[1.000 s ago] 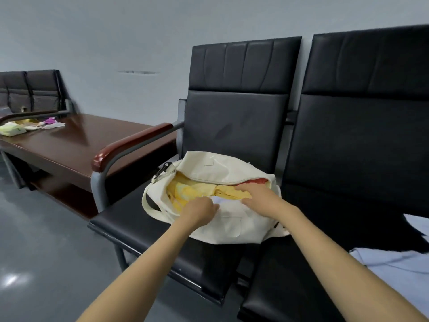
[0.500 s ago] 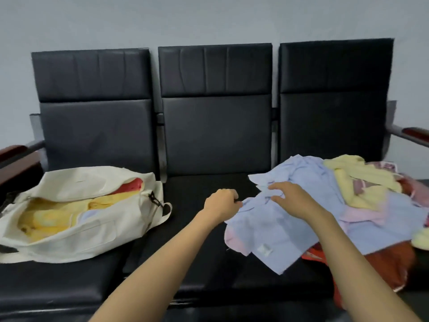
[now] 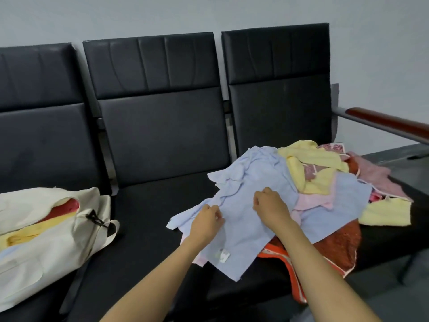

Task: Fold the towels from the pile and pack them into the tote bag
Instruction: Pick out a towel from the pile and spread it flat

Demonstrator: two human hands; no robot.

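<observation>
While my left hand (image 3: 207,220) and right hand (image 3: 270,206) pinch the crumpled light-blue cloth towel (image 3: 246,182) at centre frame, I see it topping the multicoloured towel pile (image 3: 308,156); the cream canvas tote bag (image 3: 58,240) lies lower left on the black padded bench (image 3: 151,217).

The left hand (image 3: 206,220) and right hand (image 3: 270,205) left the tote bag (image 3: 58,240) for the pile (image 3: 325,173) and pinched its light-blue towel (image 3: 243,228).

Two bare forearms (image 3: 162,275) — left hand (image 3: 206,220), right hand (image 3: 270,205) bare.
</observation>
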